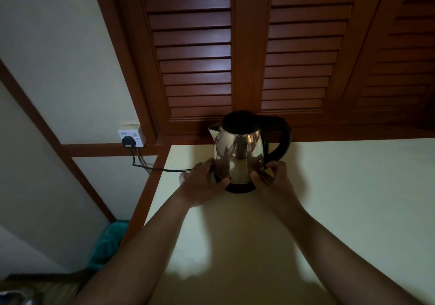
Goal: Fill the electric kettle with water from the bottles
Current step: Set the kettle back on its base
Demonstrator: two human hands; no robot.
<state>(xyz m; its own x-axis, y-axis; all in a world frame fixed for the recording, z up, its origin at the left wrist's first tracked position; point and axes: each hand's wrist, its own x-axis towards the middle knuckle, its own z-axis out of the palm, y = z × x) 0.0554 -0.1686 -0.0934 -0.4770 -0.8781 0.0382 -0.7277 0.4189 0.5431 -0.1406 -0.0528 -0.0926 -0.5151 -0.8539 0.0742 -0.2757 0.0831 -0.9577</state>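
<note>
A shiny steel electric kettle (239, 156) with a black lid and a black handle on its right side stands on its black base (240, 189) at the far end of a pale yellow counter (329, 210). My left hand (202, 184) grips the lower left of the kettle and base. On the lower right side, my right hand (273, 180) holds the kettle with its fingers wrapped around it. The lid is closed. No water bottles are in view.
A black cord (164, 169) runs from the base to a plug in a white wall socket (130, 137) at the left. Dark wooden louvred doors (200, 57) rise behind the kettle. A teal bin (108, 241) sits on the floor, lower left.
</note>
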